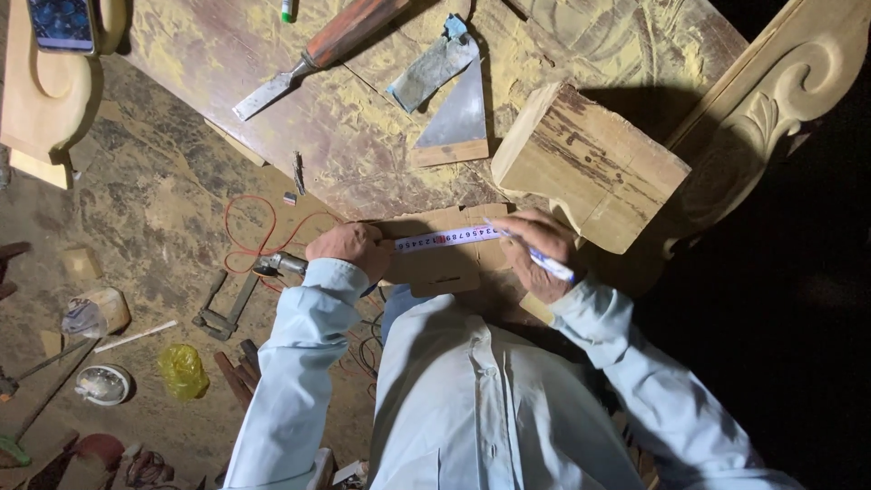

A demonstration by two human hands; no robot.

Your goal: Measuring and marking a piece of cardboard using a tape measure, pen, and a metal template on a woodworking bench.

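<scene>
Cardboard piece (442,263) under tape measure (449,239), left hand (349,249) pinning, right hand (542,254) gripping pen (544,260).

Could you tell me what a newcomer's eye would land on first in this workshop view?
Probably the two hands at the middle: the left hand pins a white measuring tape across a piece of cardboard, while the right hand holds a blue and white pen at its other end. Just beyond, a rough wooden block rests on the sawdust-covered workbench, with a red-handled chisel lying near the top edge.
</scene>
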